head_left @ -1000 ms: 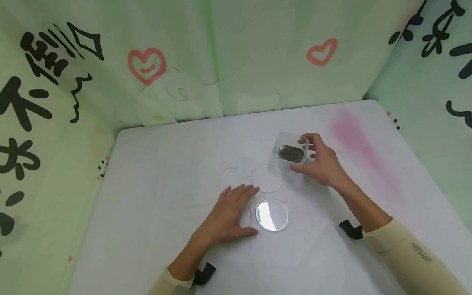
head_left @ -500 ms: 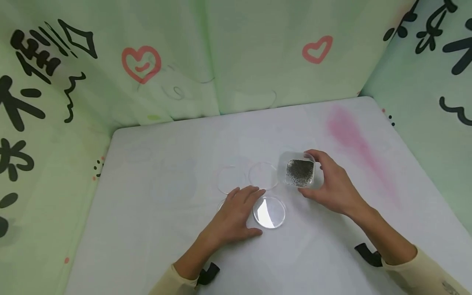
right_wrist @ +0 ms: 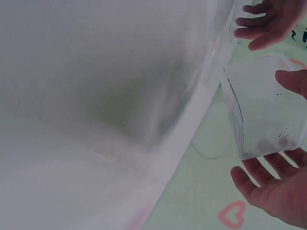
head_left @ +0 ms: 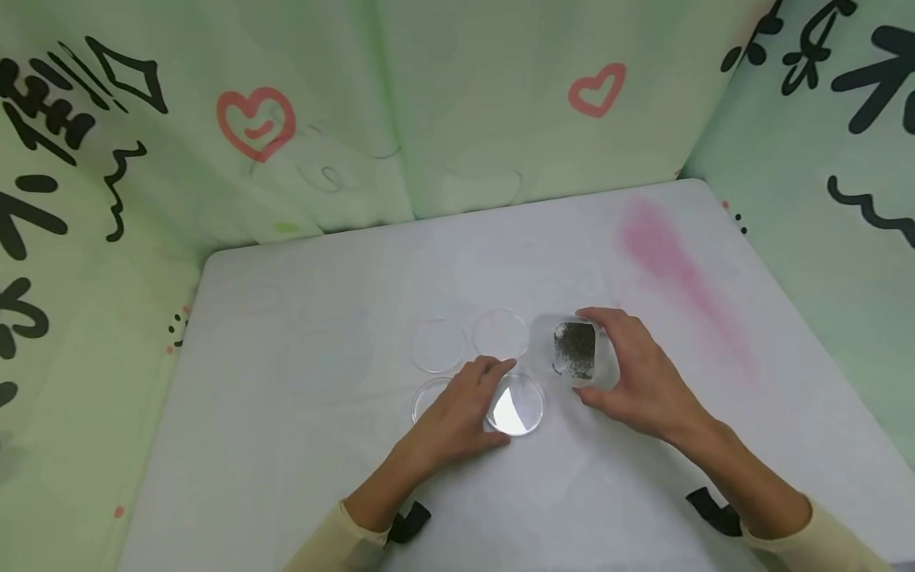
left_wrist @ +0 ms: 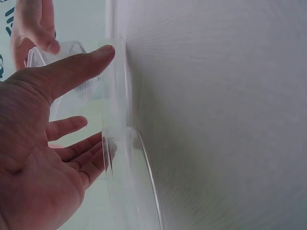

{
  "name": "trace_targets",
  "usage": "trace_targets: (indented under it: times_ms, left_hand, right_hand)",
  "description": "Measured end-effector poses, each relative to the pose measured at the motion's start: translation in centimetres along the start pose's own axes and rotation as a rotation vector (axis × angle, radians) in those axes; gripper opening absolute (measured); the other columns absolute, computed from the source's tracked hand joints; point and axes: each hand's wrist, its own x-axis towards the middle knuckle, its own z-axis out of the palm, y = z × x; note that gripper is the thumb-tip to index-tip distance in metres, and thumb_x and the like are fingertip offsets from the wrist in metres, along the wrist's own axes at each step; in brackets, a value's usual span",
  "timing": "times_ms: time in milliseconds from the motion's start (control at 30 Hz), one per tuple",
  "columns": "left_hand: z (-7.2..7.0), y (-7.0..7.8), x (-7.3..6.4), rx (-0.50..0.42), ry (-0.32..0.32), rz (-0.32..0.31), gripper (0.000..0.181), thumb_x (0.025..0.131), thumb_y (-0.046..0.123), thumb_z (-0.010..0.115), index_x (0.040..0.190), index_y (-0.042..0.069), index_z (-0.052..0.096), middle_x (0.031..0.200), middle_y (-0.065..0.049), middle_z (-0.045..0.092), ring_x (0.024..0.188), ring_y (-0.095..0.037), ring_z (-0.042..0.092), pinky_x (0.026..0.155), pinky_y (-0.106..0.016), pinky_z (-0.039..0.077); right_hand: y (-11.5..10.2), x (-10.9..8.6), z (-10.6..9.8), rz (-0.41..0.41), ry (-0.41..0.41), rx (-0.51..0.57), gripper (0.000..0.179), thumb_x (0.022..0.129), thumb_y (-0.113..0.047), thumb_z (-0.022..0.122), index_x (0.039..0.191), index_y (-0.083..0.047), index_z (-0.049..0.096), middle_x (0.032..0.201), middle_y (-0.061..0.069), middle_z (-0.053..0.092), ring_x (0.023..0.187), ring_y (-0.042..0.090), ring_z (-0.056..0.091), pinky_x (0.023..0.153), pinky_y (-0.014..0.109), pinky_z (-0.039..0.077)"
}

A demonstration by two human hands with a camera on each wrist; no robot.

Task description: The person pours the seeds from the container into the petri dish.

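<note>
1. Nearest: cream sleeves (head_left: 343,544), black wrist mounts (head_left: 411,523) strapped just past the cuffs, presumably for the wrist cameras.
2. Left hand (head_left: 461,413) lay over the near pair of dishes, holding nothing; fingers stretched, thumb wide of them. Thumb and forefinger bracketed the left side of the near-right dish (head_left: 516,407), probably to steady it; contact couldn't be told.
3. Near-left dish (head_left: 426,399) sat partly hidden under that hand.
4. Right hand (head_left: 643,381) gripped a clear box (head_left: 539,349) from the right, thumb near side, fingers far side; likely held by the walls so the top stayed uncovered. Wrist views put it off the counter (head_left: 300,357), just right of the discs; exact tilt unclear.
5. Dark grains (head_left: 575,349) lay inside the box.
6. Farther: far-left disc (head_left: 438,345) and far-right disc (head_left: 500,334), flat, completing a two-by-two group, seemingly kept within reach. Dish or lid, couldn't tell.
7. Far right: pink stain (head_left: 675,262) on the white cover.
8. Farthest: green curtain (head_left: 443,95) behind the counter.
</note>
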Motion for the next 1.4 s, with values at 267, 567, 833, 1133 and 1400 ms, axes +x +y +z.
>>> trace_targets:
  times_ms: [267, 567, 833, 1133, 1400]
  left_hand:
    - [0.1, 0.1, 0.3, -0.046, -0.011, -0.034, 0.095, 0.075, 0.018, 0.093, 0.155, 0.007, 0.042, 0.135, -0.009, 0.054, 0.124, -0.024, 0.056, 0.106, -0.034, 0.051]
    - [-0.1, -0.1, 0.9, -0.059, -0.024, -0.038, 0.093, 0.072, 0.018, 0.095, 0.15, 0.0, 0.047, 0.133, -0.011, 0.054, 0.121, -0.025, 0.055, 0.105, -0.033, 0.051]
    - [-0.3, -0.1, 1.3, -0.113, -0.059, -0.068, 0.089, 0.07, 0.015, 0.097, 0.146, 0.0, 0.054, 0.132, -0.011, 0.054, 0.12, -0.025, 0.054, 0.102, -0.031, 0.052]
    - [0.5, 0.2, 0.9, -0.115, -0.065, -0.072, 0.087, 0.068, 0.016, 0.098, 0.143, 0.001, 0.057, 0.129, -0.009, 0.056, 0.117, -0.021, 0.055, 0.099, -0.025, 0.052]
    - [-0.2, -0.2, 1.2, -0.105, -0.048, -0.088, 0.089, 0.066, 0.016, 0.1, 0.143, 0.003, 0.058, 0.127, -0.005, 0.056, 0.114, -0.016, 0.055, 0.096, -0.022, 0.051]
  right_hand:
    - [-0.3, -0.6, 0.4, -0.014, -0.019, -0.024, 0.095, 0.062, -0.005, 0.092, 0.147, -0.012, 0.049, 0.143, 0.005, 0.054, 0.127, 0.025, 0.049, 0.094, 0.048, 0.051]
    - [-0.4, -0.9, 0.9, -0.114, 0.007, -0.081, 0.096, 0.059, -0.001, 0.089, 0.147, -0.014, 0.052, 0.143, 0.006, 0.052, 0.13, 0.024, 0.047, 0.096, 0.031, 0.047]
    - [-0.8, -0.7, 1.0, -0.25, 0.041, -0.154, 0.096, 0.057, -0.004, 0.089, 0.147, -0.014, 0.055, 0.141, 0.008, 0.054, 0.132, 0.026, 0.048, 0.099, 0.029, 0.045]
    - [-1.4, -1.3, 1.2, -0.356, 0.086, -0.174, 0.094, 0.054, -0.003, 0.086, 0.144, -0.012, 0.06, 0.137, 0.006, 0.059, 0.127, 0.027, 0.051, 0.106, 0.023, 0.035]
    - [-1.7, -0.5, 1.5, -0.397, 0.097, -0.199, 0.09, 0.058, -0.003, 0.083, 0.145, -0.012, 0.06, 0.137, 0.007, 0.059, 0.131, 0.029, 0.05, 0.112, 0.022, 0.03]
